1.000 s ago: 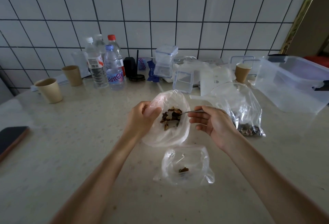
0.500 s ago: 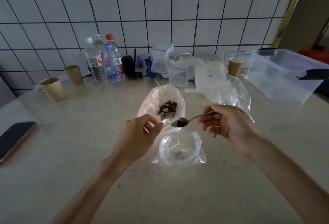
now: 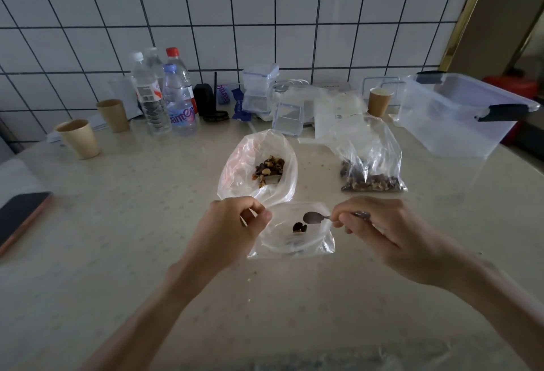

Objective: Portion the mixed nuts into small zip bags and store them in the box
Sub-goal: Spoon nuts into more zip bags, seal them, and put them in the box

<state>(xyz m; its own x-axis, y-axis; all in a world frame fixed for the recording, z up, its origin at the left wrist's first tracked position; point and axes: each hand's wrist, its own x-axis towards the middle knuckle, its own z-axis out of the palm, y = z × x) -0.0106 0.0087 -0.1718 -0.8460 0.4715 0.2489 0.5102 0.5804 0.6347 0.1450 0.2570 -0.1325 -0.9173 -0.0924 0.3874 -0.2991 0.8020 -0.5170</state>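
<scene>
A small clear zip bag [image 3: 297,241] lies open on the table between my hands, with a few dark nuts [image 3: 299,227] in it. My left hand [image 3: 235,226] pinches the bag's left rim. My right hand [image 3: 382,226] grips a metal spoon [image 3: 316,217], whose bowl is tipped over the bag's mouth. Behind it an open plastic bag [image 3: 259,170] holds a heap of mixed nuts [image 3: 268,167]. Another bag of nuts [image 3: 369,164] lies to the right. The clear storage box [image 3: 459,111] stands at the far right.
Two paper cups [image 3: 78,138] and several water bottles [image 3: 164,96] stand at the back left, a phone [image 3: 20,217] lies at the left edge. Small clear containers [image 3: 260,88], loose plastic and another paper cup [image 3: 379,101] crowd the back by the tiled wall.
My right hand carried the loaded spoon from the open nut bag down to the small zip bag and tipped nuts in. My left hand left the nut bag and took the small bag's rim.
</scene>
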